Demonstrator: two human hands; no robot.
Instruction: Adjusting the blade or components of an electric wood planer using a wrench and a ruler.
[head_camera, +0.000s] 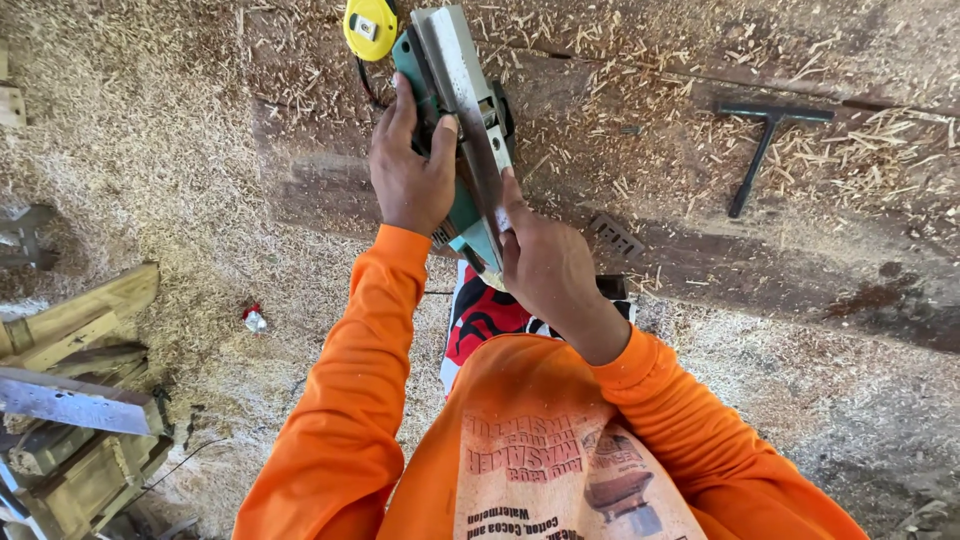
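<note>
One planer (455, 110), green body with a grey metal sole turned up, held between both hands over the wood table (700, 160). Left hand (408, 170) wrapped around the green body from the left side, fingers curled over its top edge, thumb side up toward the tape. Right hand (545, 262) at the planer's near end, fingers closed and pressed on the sole's right edge near the small end piece; what exactly the fingertips pinch, cannot tell. The hands are close together, the planer's near end between them.

One yellow tape measure (370, 27) just beyond the left hand, touching or almost touching the planer's far end. A black cord runs off beside it.

One black T-wrench (765, 150) well to the right of the right hand, lying flat on the table among shavings. One small dark ridged piece (616, 236) just right of the right hand on the table.

Shavings (150, 150) cover the table and floor, thickest left of the left hand. One small red-and-white scrap (254, 318) below and left of the left hand, near the left sleeve. A stack of wood blocks (75, 400) far left and below, with one grey metal strip (70, 400) across it. Both sleeves are orange.
</note>
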